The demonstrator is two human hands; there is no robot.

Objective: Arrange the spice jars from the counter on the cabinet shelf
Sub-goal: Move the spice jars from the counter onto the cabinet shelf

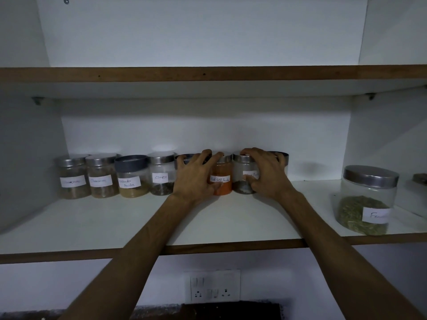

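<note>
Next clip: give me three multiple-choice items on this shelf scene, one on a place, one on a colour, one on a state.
1. Where does the big jar with green contents stand?
A. right end of the shelf
B. left end
C. upper shelf

2. What colour is the powder in the chilli jar?
A. white
B. orange-red
C. blue

3. What is the left hand doing?
A. hanging idle
B. gripping a jar
C. pressing the wall switch

Key: 1 A, it stands apart at the right; 2 B, seen through the glass; 3 B, fingers curl round a jar in the row.
</note>
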